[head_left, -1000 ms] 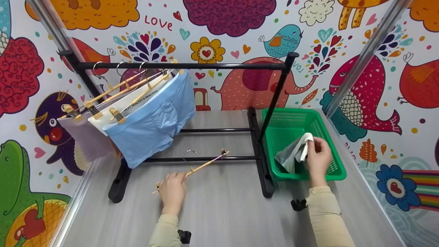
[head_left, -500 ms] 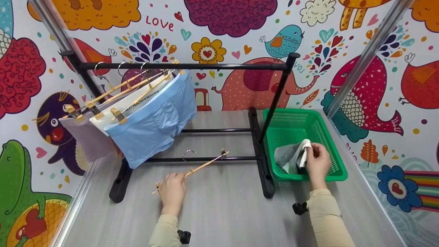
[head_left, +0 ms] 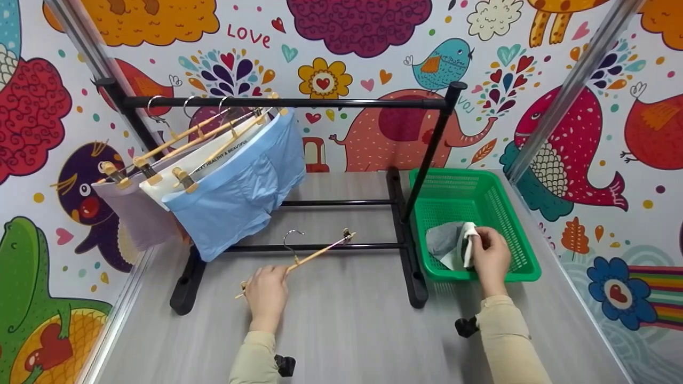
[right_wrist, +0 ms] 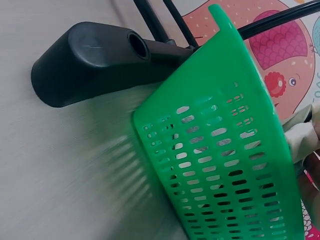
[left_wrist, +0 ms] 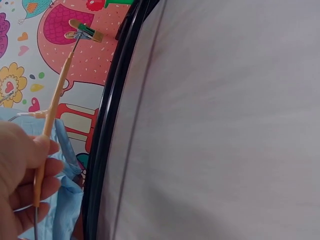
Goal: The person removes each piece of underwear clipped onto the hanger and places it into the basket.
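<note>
My left hand (head_left: pixel 268 294) grips a wooden clip hanger (head_left: pixel 314 257) by its bar, in front of the rack. Its metal hook points up, and a clip shows at its right end. In the left wrist view the fingers curl round the hanger bar (left_wrist: pixel 56 95). My right hand (head_left: pixel 491 257) pinches the white edge of a grey and white cloth garment (head_left: pixel 445 241) in the green basket (head_left: pixel 528 250). Part of the garment lies against the basket's inside. The right wrist view shows mostly the basket's slotted outer wall (right_wrist: pixel 200 100), with a bit of the cloth (right_wrist: pixel 301 140) above the rim.
A black garment rack (head_left: pixel 363 103) stands at the back. On its left side hang light blue boxer briefs (head_left: pixel 235 197), white ones (head_left: pixel 157 188) and mauve ones (head_left: pixel 141 216), each clipped to a hanger. The rack's right foot (head_left: pixel 413 288) stands beside the basket. Patterned walls enclose the grey table (head_left: pixel 341 330).
My right hand has lowered slightly and shifted left with the garment's edge, and the cloth has sunk and folded lower in the basket. My left hand and the hanger have barely moved.
</note>
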`<control>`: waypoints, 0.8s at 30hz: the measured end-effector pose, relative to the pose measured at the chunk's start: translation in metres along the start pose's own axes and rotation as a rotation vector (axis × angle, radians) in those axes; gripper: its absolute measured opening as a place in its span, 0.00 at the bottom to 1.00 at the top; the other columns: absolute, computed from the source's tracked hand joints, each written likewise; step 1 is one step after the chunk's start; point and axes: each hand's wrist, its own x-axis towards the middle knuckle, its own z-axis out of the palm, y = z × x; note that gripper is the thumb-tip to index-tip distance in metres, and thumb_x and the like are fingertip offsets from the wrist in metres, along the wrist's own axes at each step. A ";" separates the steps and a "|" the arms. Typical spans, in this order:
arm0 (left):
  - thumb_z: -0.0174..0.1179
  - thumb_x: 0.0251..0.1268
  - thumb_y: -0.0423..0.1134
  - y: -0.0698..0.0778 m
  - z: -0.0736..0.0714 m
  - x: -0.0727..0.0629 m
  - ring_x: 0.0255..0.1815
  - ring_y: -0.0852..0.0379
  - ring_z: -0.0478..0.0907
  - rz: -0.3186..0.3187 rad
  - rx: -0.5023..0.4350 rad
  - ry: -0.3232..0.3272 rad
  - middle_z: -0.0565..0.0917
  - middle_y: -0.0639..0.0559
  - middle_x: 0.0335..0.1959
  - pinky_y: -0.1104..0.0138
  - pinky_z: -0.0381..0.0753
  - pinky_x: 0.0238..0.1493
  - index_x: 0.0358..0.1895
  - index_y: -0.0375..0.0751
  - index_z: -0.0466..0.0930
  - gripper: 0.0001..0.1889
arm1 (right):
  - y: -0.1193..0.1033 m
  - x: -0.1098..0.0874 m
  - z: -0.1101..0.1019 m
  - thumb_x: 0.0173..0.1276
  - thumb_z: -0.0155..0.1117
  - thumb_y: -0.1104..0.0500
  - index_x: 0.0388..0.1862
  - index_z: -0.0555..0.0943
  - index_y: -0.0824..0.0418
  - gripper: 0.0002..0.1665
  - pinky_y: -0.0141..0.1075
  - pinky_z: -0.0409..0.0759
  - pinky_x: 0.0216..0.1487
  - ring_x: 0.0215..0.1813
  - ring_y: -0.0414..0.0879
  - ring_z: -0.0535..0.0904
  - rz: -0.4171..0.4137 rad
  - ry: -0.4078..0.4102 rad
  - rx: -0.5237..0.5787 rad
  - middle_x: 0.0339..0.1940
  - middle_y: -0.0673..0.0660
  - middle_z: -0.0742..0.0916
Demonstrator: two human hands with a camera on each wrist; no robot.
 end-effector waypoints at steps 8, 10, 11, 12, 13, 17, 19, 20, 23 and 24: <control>0.72 0.51 0.32 0.004 -0.005 0.007 0.28 0.43 0.79 -0.003 -0.004 -0.008 0.84 0.46 0.27 0.52 0.74 0.29 0.31 0.42 0.87 0.05 | 0.000 -0.005 0.000 0.70 0.62 0.65 0.50 0.82 0.66 0.11 0.43 0.74 0.47 0.47 0.54 0.79 -0.025 -0.058 0.009 0.45 0.64 0.83; 0.72 0.51 0.32 0.004 -0.005 0.009 0.29 0.43 0.79 0.006 -0.008 -0.002 0.84 0.46 0.28 0.52 0.74 0.29 0.32 0.42 0.87 0.05 | 0.000 -0.006 -0.001 0.70 0.62 0.66 0.51 0.82 0.66 0.12 0.47 0.75 0.50 0.48 0.55 0.79 -0.034 -0.074 0.011 0.47 0.64 0.82; 0.72 0.51 0.32 0.004 -0.005 0.009 0.29 0.43 0.79 0.010 -0.011 0.003 0.84 0.46 0.28 0.53 0.74 0.29 0.32 0.42 0.87 0.05 | 0.000 -0.006 -0.001 0.71 0.62 0.66 0.51 0.81 0.67 0.12 0.48 0.76 0.50 0.49 0.56 0.78 -0.037 -0.081 0.015 0.47 0.64 0.82; 0.72 0.50 0.31 0.004 -0.005 0.010 0.29 0.43 0.79 0.015 -0.013 0.008 0.84 0.46 0.28 0.52 0.74 0.29 0.32 0.42 0.86 0.06 | 0.000 -0.007 -0.001 0.71 0.62 0.65 0.52 0.81 0.67 0.12 0.49 0.76 0.51 0.49 0.56 0.78 -0.038 -0.088 0.017 0.48 0.65 0.82; 0.72 0.50 0.31 0.004 -0.006 0.011 0.29 0.43 0.79 0.021 -0.013 0.015 0.84 0.46 0.28 0.52 0.73 0.29 0.32 0.42 0.86 0.06 | -0.001 -0.007 -0.001 0.71 0.62 0.65 0.52 0.81 0.67 0.12 0.50 0.77 0.52 0.50 0.56 0.78 -0.038 -0.095 0.017 0.49 0.65 0.81; 0.72 0.47 0.30 0.002 -0.006 0.014 0.28 0.42 0.78 0.046 -0.011 0.041 0.83 0.46 0.26 0.52 0.72 0.28 0.32 0.42 0.85 0.08 | -0.002 -0.009 -0.001 0.71 0.62 0.65 0.52 0.81 0.67 0.13 0.49 0.78 0.52 0.51 0.56 0.79 -0.037 -0.116 0.005 0.50 0.65 0.81; 0.72 0.47 0.30 0.001 -0.006 0.016 0.27 0.42 0.78 0.052 -0.007 0.042 0.83 0.45 0.26 0.52 0.72 0.28 0.32 0.42 0.85 0.08 | -0.003 -0.010 0.000 0.71 0.62 0.65 0.52 0.81 0.67 0.13 0.49 0.78 0.52 0.51 0.56 0.79 -0.049 -0.123 -0.003 0.50 0.65 0.82; 0.72 0.48 0.30 0.001 -0.007 0.017 0.27 0.42 0.78 0.053 -0.006 0.039 0.83 0.45 0.26 0.52 0.72 0.28 0.32 0.42 0.86 0.08 | -0.003 -0.010 0.000 0.70 0.63 0.65 0.52 0.82 0.67 0.13 0.50 0.78 0.52 0.51 0.57 0.80 -0.058 -0.123 -0.006 0.49 0.65 0.83; 0.72 0.49 0.30 0.002 -0.008 0.019 0.27 0.43 0.78 0.051 0.002 0.022 0.82 0.45 0.26 0.53 0.72 0.27 0.33 0.42 0.86 0.07 | -0.003 -0.012 0.001 0.69 0.63 0.66 0.51 0.82 0.66 0.12 0.51 0.77 0.52 0.50 0.58 0.80 -0.101 -0.123 -0.009 0.48 0.65 0.84; 0.72 0.50 0.30 0.002 -0.008 0.020 0.27 0.43 0.78 0.049 0.003 0.016 0.82 0.45 0.26 0.53 0.72 0.27 0.33 0.42 0.86 0.07 | -0.003 -0.013 0.001 0.69 0.64 0.66 0.51 0.82 0.66 0.12 0.52 0.76 0.52 0.49 0.58 0.80 -0.118 -0.121 -0.009 0.47 0.65 0.85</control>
